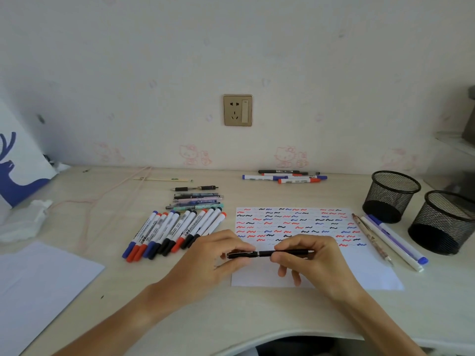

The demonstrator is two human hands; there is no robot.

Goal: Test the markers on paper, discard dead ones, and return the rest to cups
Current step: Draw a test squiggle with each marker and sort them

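At table centre, a black pen [270, 253] is held horizontal over the lower part of the test paper [365, 276], between both hands. The capped end is pinched by the fingers of the left hand [218, 255]; the barel is pinched by the curled fingers [288, 246] of the right hand [311, 255]. Whether the cap is fully seated cannot be told.

The paper's upper half is covered in rows of red, blue and black squiggles; the lower part is blank.

At 9 o'clock from the pen, a row of whiteboard markers [174, 232] is laid side by side, with blue, red and black caps toward the near edge. At 11 o'clock, a small stack of slim pens [196, 200] is seen, with one more black pen [195, 188] just beyond it. At 12 o'clock, near the wall, a loose group of markers [285, 176] is laid flat.

At 3 o'clock, just beside the paper's right edge, three pens [390, 240] are laid diagonally. At 2 o'clock, two black mesh cups [390, 196] [442, 222] are set upright, close together; nothing is seen standing in them.

At 8 o'clock a blank sheet [43, 281] is laid; crumpled tissue [23, 222] is seen at 9 o'clock, far left. A wall socket [237, 110] is mounted above.
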